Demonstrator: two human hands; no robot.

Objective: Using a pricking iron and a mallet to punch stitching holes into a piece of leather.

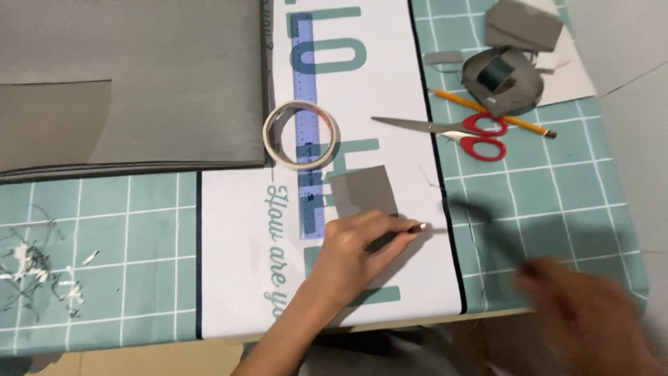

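A small grey fabric square [362, 191] lies on the white printed strip [236, 237] of the table cover. My left hand [358, 251] reaches in from the bottom. Its fingers are pinched together on the square's lower edge, and something small and shiny shows at the fingertips. My right hand [588, 310] is at the lower right over the teal cover, apart from the square. It is blurred by motion, so I cannot make out its fingers or whether it holds anything.
A roll of masking tape [300, 134] sits on a clear purple ruler [304, 69]. Red-handled scissors [480, 136] and a pencil [487, 111] lie to the right, below curled grey fabric pieces [511, 66]. A large grey sheet [132, 83] covers the top left. Thread scraps [35, 271] litter the left.
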